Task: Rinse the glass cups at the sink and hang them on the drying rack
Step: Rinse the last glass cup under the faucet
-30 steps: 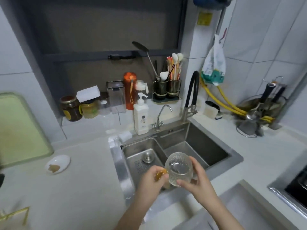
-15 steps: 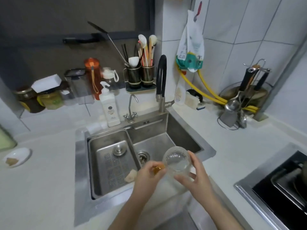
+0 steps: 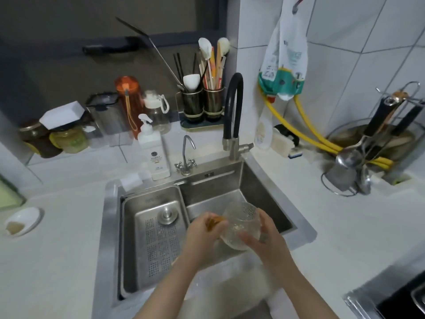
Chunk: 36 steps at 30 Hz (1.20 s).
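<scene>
A clear textured glass cup (image 3: 239, 223) with an amber handle (image 3: 213, 223) is held tilted over the front of the steel sink (image 3: 257, 187). My left hand (image 3: 202, 240) grips the amber handle on the cup's left side. My right hand (image 3: 264, 236) wraps around the cup's body from the right and below. The black gooseneck tap (image 3: 232, 111) stands at the sink's back rim, and no water is seen running. No drying rack for cups is in view.
A perforated steel drain tray (image 3: 151, 236) fills the sink's left half. A soap bottle (image 3: 154, 153), small tap (image 3: 186, 157), jars and utensil holders (image 3: 202, 104) line the back. A ladle stand (image 3: 358, 157) sits right, a hob (image 3: 395, 300) at lower right, a white dish (image 3: 21, 221) left.
The view has swung right and down, so the sink sits more central. Both hands have carried the cup lower into the sink basin and tilted it further.
</scene>
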Available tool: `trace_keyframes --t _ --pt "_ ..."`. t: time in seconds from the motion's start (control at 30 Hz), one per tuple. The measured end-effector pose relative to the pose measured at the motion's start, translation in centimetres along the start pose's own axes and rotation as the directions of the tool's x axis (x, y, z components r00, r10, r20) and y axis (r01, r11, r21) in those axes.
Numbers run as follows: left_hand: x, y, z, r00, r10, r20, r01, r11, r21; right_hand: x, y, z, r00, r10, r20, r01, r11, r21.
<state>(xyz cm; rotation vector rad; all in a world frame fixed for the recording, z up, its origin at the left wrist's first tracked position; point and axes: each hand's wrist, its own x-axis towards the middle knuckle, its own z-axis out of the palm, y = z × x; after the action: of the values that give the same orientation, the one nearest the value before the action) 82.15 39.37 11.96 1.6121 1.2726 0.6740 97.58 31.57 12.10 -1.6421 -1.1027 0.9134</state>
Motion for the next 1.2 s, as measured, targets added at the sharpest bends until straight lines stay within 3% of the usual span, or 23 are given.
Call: trace_keyframes --t 0.2,0.43,0.6,0.73,0.83,1.0,1.2 --pt "4.9 0.0 -0.9 0.996 0.020 0.086 -0.022 1.000 0.023 5.2 -0.7 -0.2 0.998 0.057 0.035 -0.055 0.997 -0.055" --pt "7.3 -1.3 -0.6 0.985 -0.031 0.167 0.026 0.999 0.038 8.8 1.0 0.6 0.952 0.292 0.089 -0.271 0.942 -0.196" --pt "9.1 -3.1 1.0 0.981 0.043 0.188 -0.064 0.992 0.109 11.5 1.0 0.9 0.948 0.303 0.102 -0.285 0.945 -0.160" --pt "10.3 -3.6 1.9 0.995 0.031 0.093 -0.028 0.999 -0.037 13.7 1.2 1.4 0.959 0.261 0.106 -0.245 0.958 -0.148" --pt "11.2 -3.6 1.9 0.998 -0.044 0.053 0.047 0.997 -0.057 14.9 1.8 1.2 0.958 0.246 0.148 -0.227 0.965 -0.134" --pt "12.5 -2.6 1.8 0.936 -0.346 0.061 0.350 0.908 -0.231 16.2 2.2 0.7 0.936 0.256 0.241 -0.226 0.963 -0.146" --pt "13.4 -1.8 2.4 0.899 -0.432 0.074 0.435 0.860 -0.266 17.7 2.3 0.6 0.951 0.229 0.206 -0.193 0.964 -0.181"
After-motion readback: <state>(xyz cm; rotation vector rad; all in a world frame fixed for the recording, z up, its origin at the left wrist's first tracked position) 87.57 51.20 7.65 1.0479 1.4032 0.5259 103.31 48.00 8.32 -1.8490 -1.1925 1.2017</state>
